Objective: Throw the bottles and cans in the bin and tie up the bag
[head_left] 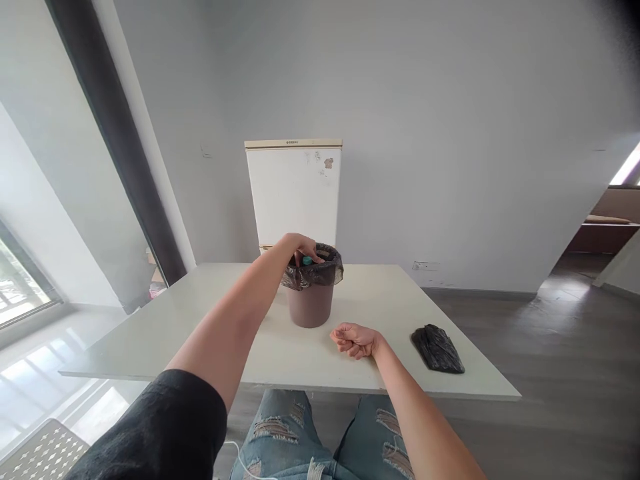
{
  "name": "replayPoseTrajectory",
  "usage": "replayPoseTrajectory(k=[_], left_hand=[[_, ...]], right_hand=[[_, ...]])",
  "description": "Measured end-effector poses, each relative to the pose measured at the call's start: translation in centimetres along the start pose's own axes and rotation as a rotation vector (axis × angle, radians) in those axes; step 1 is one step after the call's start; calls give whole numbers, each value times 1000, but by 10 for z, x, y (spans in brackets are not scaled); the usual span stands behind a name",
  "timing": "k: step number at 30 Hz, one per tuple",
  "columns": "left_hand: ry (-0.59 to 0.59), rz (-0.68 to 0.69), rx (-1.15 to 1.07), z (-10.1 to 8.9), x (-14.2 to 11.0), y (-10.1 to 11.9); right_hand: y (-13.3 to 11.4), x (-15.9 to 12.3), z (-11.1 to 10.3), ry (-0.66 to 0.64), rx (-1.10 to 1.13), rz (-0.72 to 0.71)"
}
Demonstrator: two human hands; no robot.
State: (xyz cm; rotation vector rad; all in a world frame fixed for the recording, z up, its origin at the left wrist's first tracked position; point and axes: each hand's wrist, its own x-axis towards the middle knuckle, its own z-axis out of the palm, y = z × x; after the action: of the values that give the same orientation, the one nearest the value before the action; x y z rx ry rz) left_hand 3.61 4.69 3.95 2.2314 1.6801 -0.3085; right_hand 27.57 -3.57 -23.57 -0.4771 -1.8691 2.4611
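Note:
A brown trash bin (310,307) stands upright on the table, and a black trash bag (327,272) lines it, folded out over its rim. My left hand (305,247) reaches down into the mouth of the bin, fingers curled around a thing with a green top (307,261) that looks like a bottle cap. Whatever is below the green top is hidden by the bag. In front of the bin, low over the table, my right hand (355,340) is loosely closed, palm side turned up, with nothing visible in it. To its right lies a folded bundle of black plastic bags (438,348).
The pale table (200,333) has its near edge just above my knees. Behind it a white fridge (295,193) stands against the grey wall (425,133). A perforated chair seat (45,453) is at the lower left, and a white cable (245,460) runs by my legs.

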Motion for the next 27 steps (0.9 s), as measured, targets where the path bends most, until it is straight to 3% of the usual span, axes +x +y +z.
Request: replayPoseTrajectory(k=[2,3,6,8,10,11,13,15,19,21,23,25,27], left_hand=[[81,10,26,-10,-12,5],[180,38,27,-14,-22,5],[670,172,-81,-10,-71,-11],[992,179,-203,11,-112,-34],[1207,-7,-270,48,-150,-61],[1252,-139,-288,70,-163,-74],[1241,-358,-296,115,-175,-98],[1169,-487,-266,156,-168,-117],[850,-506,-247,214,-130,-142],[754,-457,-252,233,-113,-149],[766,-433,-259,245,-103,-153],[817,-435,-271,248,-101,-151],[895,-445,-315,238,-107,-143]], right_hand=[[0,0,1,3,-6,-1],[0,0,1,4,-9,-1],[1,0,1,6,-12,-3],[2,0,0,3,-10,-6],[3,1,0,-2,-6,-10],[3,1,0,-5,-5,-10],[4,2,-1,-6,-2,-12],[4,3,-2,-3,2,-11],[4,3,-2,-3,15,5],[3,3,-1,-1,23,11],[3,3,0,7,32,8],[2,3,1,16,39,4],[1,3,2,18,45,9]])
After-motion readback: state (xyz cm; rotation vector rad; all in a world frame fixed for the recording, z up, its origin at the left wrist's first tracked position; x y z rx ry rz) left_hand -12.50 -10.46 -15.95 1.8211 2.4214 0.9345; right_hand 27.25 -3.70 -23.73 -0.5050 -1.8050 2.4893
